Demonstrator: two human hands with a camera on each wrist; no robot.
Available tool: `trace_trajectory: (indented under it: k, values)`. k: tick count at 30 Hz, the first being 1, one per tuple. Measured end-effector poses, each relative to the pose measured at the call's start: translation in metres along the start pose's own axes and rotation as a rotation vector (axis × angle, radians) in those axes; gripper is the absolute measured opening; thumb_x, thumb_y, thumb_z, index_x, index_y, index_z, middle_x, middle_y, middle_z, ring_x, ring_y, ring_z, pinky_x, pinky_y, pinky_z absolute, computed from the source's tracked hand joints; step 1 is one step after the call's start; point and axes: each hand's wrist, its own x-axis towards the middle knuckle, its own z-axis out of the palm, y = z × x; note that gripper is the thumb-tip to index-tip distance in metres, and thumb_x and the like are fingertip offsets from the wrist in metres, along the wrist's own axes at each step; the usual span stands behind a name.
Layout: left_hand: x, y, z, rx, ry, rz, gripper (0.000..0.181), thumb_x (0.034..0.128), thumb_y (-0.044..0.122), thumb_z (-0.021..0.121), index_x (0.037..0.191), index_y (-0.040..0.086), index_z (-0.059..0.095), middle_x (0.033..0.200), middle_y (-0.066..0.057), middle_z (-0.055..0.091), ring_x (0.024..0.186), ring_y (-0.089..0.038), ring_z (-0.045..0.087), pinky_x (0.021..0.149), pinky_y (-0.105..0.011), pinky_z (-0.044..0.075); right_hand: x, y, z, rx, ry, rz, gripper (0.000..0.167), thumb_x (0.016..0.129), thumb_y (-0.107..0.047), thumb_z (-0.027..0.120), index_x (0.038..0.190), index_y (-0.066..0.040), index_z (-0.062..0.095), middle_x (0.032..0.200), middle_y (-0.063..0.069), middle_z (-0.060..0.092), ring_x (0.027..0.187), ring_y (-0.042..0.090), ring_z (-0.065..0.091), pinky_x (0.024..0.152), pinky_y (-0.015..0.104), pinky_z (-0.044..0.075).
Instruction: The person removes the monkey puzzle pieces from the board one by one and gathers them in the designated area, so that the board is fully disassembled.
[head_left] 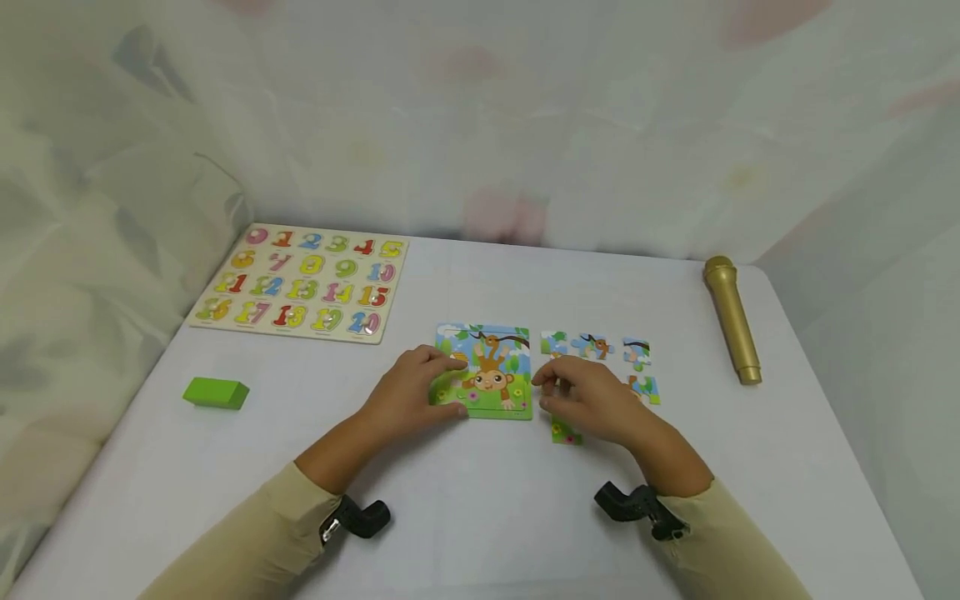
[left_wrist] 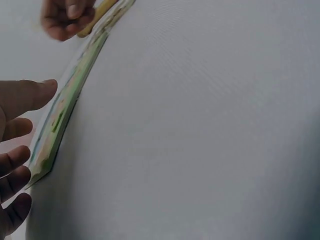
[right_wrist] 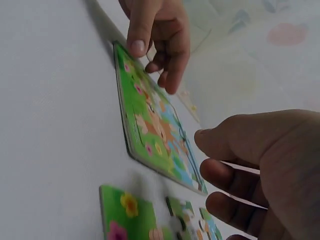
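A square jigsaw board (head_left: 491, 381) with a cartoon monkey picture lies on the white table. Over its left edge is my left hand (head_left: 412, 392), thumb and fingers spread apart. In the right wrist view the left thumb is at the corner of the board (right_wrist: 155, 127); whether it touches cannot be told. My right hand (head_left: 588, 396) hovers between the board and several loose jigsaw pieces (head_left: 596, 346), partly covering them. Its fingers bend loosely, and the right wrist view shows nothing between thumb and fingers. A green flowered piece (right_wrist: 127, 215) lies below that hand.
A wooden number board (head_left: 300, 287) with pegged numerals lies at the back left. Nearer on the left is a green block (head_left: 216, 393). A gold microphone (head_left: 732, 321) lies at the far right. Patterned cloth (head_left: 480, 125) hangs behind the table.
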Motion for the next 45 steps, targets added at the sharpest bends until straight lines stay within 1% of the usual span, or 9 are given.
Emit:
trace_trajectory:
  k: [4, 10, 14, 17, 21, 27, 31, 38, 45]
  values:
    - [0.004, -0.001, 0.004, -0.014, -0.010, 0.013, 0.067, 0.0795, 0.040, 0.096, 0.140, 0.021, 0.071, 0.136, -0.008, 0.061, 0.124, -0.030, 0.055, 0.103, -0.050, 0.049, 0.018, -0.008, 0.005, 0.038, -0.031, -0.047, 0.027, 0.097, -0.010, 0.077, 0.124, -0.008, 0.073, 0.118, 0.003, 0.073, 0.101, 0.022, 0.064, 0.087, 0.043, 0.054]
    - [0.010, -0.005, 0.010, 0.020, -0.036, 0.024, 0.069, 0.0776, 0.044, 0.097, 0.138, 0.022, 0.073, 0.135, -0.007, 0.061, 0.120, -0.030, 0.053, 0.099, -0.048, 0.049, 0.043, -0.017, 0.021, 0.091, -0.072, -0.105, 0.031, 0.096, -0.010, 0.077, 0.127, -0.006, 0.073, 0.122, 0.006, 0.073, 0.105, 0.027, 0.065, 0.091, 0.046, 0.054]
    - [0.012, -0.007, 0.010, 0.024, -0.048, 0.038, 0.066, 0.0780, 0.044, 0.096, 0.136, 0.021, 0.074, 0.135, -0.006, 0.062, 0.121, -0.030, 0.053, 0.100, -0.048, 0.048, 0.055, -0.021, 0.032, 0.055, -0.105, -0.115, 0.033, 0.095, -0.012, 0.077, 0.128, -0.008, 0.074, 0.122, 0.005, 0.071, 0.111, 0.025, 0.063, 0.097, 0.045, 0.051]
    - [0.013, -0.006, 0.008, 0.010, -0.055, 0.041, 0.063, 0.0785, 0.043, 0.096, 0.134, 0.021, 0.075, 0.134, -0.006, 0.062, 0.122, -0.031, 0.054, 0.101, -0.049, 0.047, 0.060, -0.020, 0.038, 0.000, -0.133, -0.107, 0.031, 0.095, -0.014, 0.078, 0.126, -0.011, 0.075, 0.120, 0.002, 0.070, 0.112, 0.020, 0.061, 0.098, 0.041, 0.049]
    - [0.013, -0.004, 0.005, -0.008, -0.066, 0.028, 0.061, 0.0793, 0.041, 0.095, 0.134, 0.020, 0.075, 0.135, -0.008, 0.062, 0.124, -0.032, 0.054, 0.102, -0.050, 0.047, 0.064, -0.020, 0.041, -0.066, -0.159, -0.113, 0.033, 0.094, -0.009, 0.076, 0.126, -0.011, 0.075, 0.116, 0.001, 0.069, 0.108, 0.018, 0.059, 0.095, 0.039, 0.048]
    - [0.014, -0.004, 0.005, -0.008, -0.075, 0.003, 0.062, 0.0799, 0.041, 0.095, 0.134, 0.019, 0.074, 0.137, -0.007, 0.061, 0.127, -0.034, 0.054, 0.105, -0.052, 0.046, 0.069, -0.022, 0.041, -0.114, -0.199, -0.138, 0.048, 0.083, 0.005, 0.069, 0.128, -0.010, 0.076, 0.120, 0.003, 0.070, 0.114, 0.022, 0.059, 0.098, 0.040, 0.047]
    - [0.015, -0.005, 0.005, -0.013, -0.080, -0.005, 0.062, 0.0798, 0.042, 0.095, 0.134, 0.020, 0.074, 0.135, -0.007, 0.061, 0.125, -0.032, 0.054, 0.103, -0.051, 0.046, 0.069, -0.022, 0.042, -0.135, -0.205, -0.135, 0.046, 0.085, 0.006, 0.071, 0.128, -0.010, 0.075, 0.122, 0.003, 0.071, 0.117, 0.023, 0.060, 0.101, 0.041, 0.047]
    - [0.017, -0.004, 0.006, -0.017, -0.091, -0.016, 0.062, 0.0792, 0.042, 0.096, 0.134, 0.021, 0.074, 0.133, -0.006, 0.062, 0.122, -0.031, 0.054, 0.100, -0.049, 0.046, 0.070, -0.022, 0.043, -0.148, -0.210, -0.118, 0.044, 0.085, 0.006, 0.073, 0.126, -0.010, 0.075, 0.121, 0.002, 0.072, 0.115, 0.021, 0.061, 0.100, 0.040, 0.048]
    - [0.016, -0.002, 0.005, -0.021, -0.082, -0.012, 0.064, 0.0775, 0.039, 0.097, 0.134, 0.019, 0.074, 0.133, -0.008, 0.062, 0.122, -0.032, 0.054, 0.100, -0.049, 0.046, 0.070, -0.026, 0.044, -0.150, -0.191, -0.077, 0.046, 0.081, 0.011, 0.072, 0.122, -0.010, 0.075, 0.119, 0.002, 0.072, 0.116, 0.023, 0.060, 0.104, 0.042, 0.046]
